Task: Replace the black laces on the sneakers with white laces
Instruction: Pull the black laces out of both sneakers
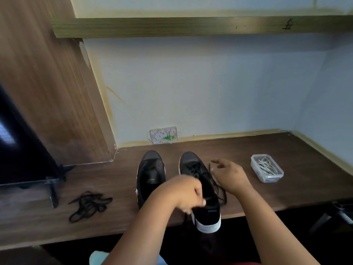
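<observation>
no legible txt, labels, nos.

A room in a home: a built-in wooden desk (248,188) against a painted wall (191,83), a shelf (172,26) at 12 o'clock, a dark screen (23,150) at 9 o'clock.

Bare desk surface (248,194) lies open directly below and to the right of the right hand (230,176), as far as the clear plastic box (267,167), which stands well apart to that hand's right. Beyond the box the desk meets the side wall.

Between the two hands the laced sneaker (202,190) blocks the way; its heel overhangs the desk's front edge, and loose black lace trails just beside the right hand.

Just left of the left hand (188,194) stands the unlaced sneaker (151,175). Farther left, a heap of black laces (88,204), then a dark screen on its stand (52,192).

Ahead of both hands, open desk runs to the back wall and its wall plate (163,135).
</observation>
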Demonstrator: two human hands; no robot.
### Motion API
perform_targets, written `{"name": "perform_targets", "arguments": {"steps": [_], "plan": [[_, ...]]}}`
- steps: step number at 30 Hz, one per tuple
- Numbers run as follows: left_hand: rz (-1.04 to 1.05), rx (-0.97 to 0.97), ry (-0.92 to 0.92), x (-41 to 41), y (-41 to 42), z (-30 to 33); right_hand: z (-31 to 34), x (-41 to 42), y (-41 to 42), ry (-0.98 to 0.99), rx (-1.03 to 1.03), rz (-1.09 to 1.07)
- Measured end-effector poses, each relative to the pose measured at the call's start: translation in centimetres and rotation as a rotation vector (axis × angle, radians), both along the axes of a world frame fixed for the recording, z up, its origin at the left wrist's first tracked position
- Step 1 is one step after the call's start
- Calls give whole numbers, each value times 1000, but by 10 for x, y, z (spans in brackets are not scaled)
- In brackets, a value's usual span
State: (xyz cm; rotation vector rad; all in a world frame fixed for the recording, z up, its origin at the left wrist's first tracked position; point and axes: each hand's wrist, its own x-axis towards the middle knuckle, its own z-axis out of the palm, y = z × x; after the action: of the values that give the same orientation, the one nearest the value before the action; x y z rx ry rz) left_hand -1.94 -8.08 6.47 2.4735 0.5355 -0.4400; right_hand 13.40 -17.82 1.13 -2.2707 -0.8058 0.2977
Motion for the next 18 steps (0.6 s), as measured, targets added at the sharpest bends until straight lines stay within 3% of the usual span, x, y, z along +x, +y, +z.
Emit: {"name": "perform_targets", "arguments": {"steps": [3, 5, 7, 11, 14, 18], "plan": [[215, 100, -332, 17, 15, -4, -3, -12, 10, 16, 22, 112], [253, 229, -340, 28, 13, -16, -12, -17, 15, -1, -23, 130], [279, 234, -264, 39, 10, -36, -18, -19, 19, -66, -46, 94], [489, 222, -393, 50, 15, -64, -20, -13, 17, -51, 23, 36], [525, 121, -430, 51, 26, -71, -23, -8, 17, 34, 49, -24], [723, -214, -518, 48, 38, -82, -27, 0, 18, 273, 179, -224]]}}
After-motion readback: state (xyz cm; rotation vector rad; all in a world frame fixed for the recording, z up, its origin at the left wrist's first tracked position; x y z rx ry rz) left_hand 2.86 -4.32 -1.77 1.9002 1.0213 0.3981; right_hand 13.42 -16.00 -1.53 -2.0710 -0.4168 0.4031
